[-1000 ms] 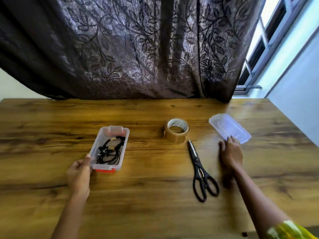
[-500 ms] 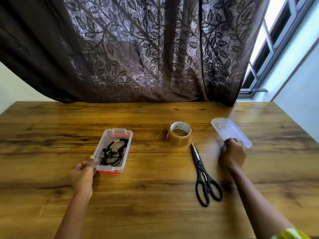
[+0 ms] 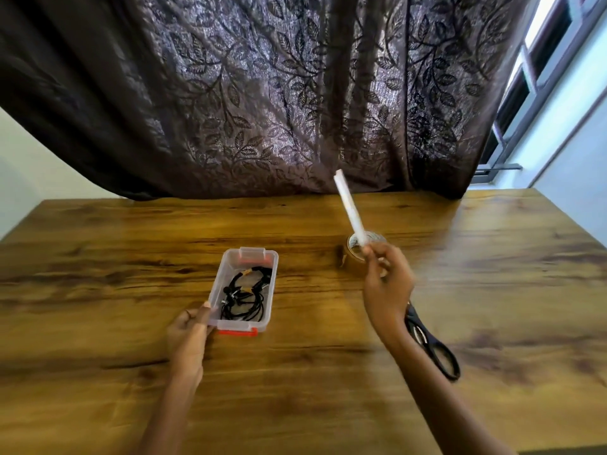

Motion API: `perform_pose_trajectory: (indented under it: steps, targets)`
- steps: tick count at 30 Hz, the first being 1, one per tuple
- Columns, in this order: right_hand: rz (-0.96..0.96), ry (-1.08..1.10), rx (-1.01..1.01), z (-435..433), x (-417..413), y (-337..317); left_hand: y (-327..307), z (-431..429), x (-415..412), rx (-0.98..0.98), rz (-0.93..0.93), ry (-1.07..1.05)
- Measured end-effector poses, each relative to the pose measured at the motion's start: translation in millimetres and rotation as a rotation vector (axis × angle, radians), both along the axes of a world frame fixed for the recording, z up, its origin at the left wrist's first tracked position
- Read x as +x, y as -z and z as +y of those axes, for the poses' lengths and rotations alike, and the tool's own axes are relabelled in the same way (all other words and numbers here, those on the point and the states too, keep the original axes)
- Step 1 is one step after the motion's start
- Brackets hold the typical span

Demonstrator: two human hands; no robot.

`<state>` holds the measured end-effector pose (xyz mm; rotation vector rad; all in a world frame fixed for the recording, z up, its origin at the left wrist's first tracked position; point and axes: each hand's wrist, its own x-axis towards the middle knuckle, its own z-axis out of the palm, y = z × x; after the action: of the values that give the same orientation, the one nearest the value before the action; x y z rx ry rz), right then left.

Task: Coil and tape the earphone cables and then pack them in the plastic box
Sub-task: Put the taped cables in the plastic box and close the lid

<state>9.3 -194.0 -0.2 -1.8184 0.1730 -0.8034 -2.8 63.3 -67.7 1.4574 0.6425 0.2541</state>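
A clear plastic box (image 3: 271, 284) with red latches lies on the wooden table (image 3: 98, 251), left of centre. Coiled black earphone cables (image 3: 244, 298) bound with tape lie inside it. My left hand (image 3: 189, 333) holds the box by its near left corner, thumb on the rim. My right hand (image 3: 384, 284) is raised above the table and grips the clear lid (image 3: 349, 208), which stands edge-on and tilts up and to the left. The lid is apart from the box.
A roll of brown tape (image 3: 356, 246) sits just behind my right hand, partly hidden by it. Black scissors (image 3: 433, 348) lie on the table under my right forearm. A dark leaf-patterned curtain (image 3: 279, 93) hangs behind the table, with a window (image 3: 532, 77) at the right.
My right hand took hold of the lid at the right of the table, lifted it and carried it left toward the box. My left hand stayed on the box.
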Motion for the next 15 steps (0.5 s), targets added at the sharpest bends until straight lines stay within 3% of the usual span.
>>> perform_pose_trajectory:
  steps: [9, 15]
  targets:
    - [0.465, -0.269, 0.872, 100.2, -22.2, 8.6, -5.7, 22.4, 7.4, -0.069, 0.098, 0.205]
    - [0.641, -0.147, 1.02, 118.3, -22.7, 21.6, -11.3, 30.9, 7.1, -0.09, 0.093, 0.304]
